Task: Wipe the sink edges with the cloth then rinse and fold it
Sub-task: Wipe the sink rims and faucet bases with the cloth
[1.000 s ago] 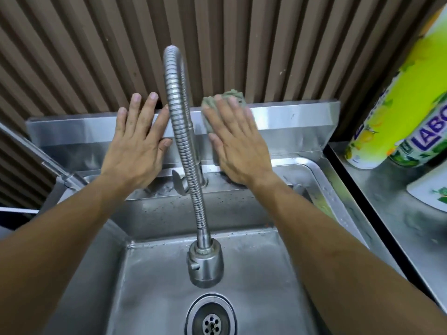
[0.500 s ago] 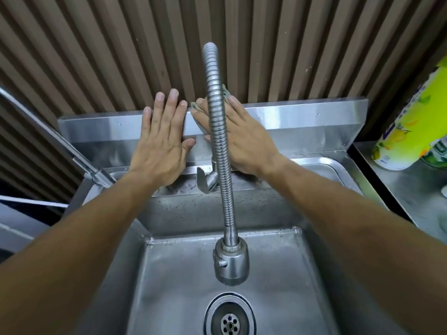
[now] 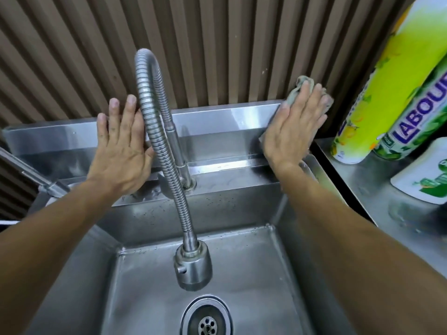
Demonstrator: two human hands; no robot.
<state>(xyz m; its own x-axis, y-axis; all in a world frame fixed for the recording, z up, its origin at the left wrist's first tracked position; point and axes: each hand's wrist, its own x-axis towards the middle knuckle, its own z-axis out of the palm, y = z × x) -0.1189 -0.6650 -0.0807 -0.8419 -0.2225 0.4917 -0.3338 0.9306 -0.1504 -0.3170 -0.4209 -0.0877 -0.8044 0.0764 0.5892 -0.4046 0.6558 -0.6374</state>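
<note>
A steel sink (image 3: 232,209) with a raised back splash fills the view. My right hand (image 3: 290,131) presses a grey-green cloth (image 3: 300,87) flat against the right end of the back splash; only the cloth's top and edges show around my fingers. My left hand (image 3: 121,146) lies flat, fingers apart, on the back splash left of the tap, holding nothing. A flexible steel tap (image 3: 154,131) arches between my hands, its head (image 3: 193,267) hanging over the drain (image 3: 206,321).
A steel counter (image 3: 377,194) adjoins the sink on the right, with a yellow-green bottle (image 3: 377,97), a green labelled bottle (image 3: 420,117) and a white container (image 3: 425,175). A metal pipe (image 3: 29,172) enters at left. A ribbed brown wall (image 3: 217,44) stands behind.
My right hand has slid the cloth along the back splash from beside the tap to the right end. My left hand has stayed flat left of the tap.
</note>
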